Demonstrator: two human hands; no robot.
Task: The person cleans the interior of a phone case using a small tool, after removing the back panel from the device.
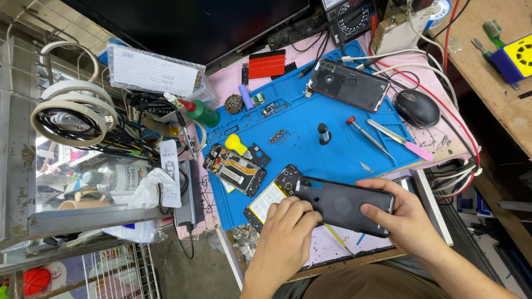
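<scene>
We've got the dark phone back cover (346, 207) at the blue repair mat's (332, 149) near edge, long axis left-right. Left hand (285, 232) fingers curled, pressing its left end; right hand (402, 213) pinches the right end.

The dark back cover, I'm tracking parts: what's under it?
Under the dark back cover an opened phone pokes out, showing pale battery and circuit board. The rest is hidden by cover and hands.

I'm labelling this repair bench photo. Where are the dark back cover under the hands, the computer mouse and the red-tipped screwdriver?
dark back cover (341, 206), head view, bare middle of the panel between the hands.
computer mouse (417, 107), head view, top of its black shell.
red-tipped screwdriver (368, 137), head view, middle of its metal shaft.
</scene>
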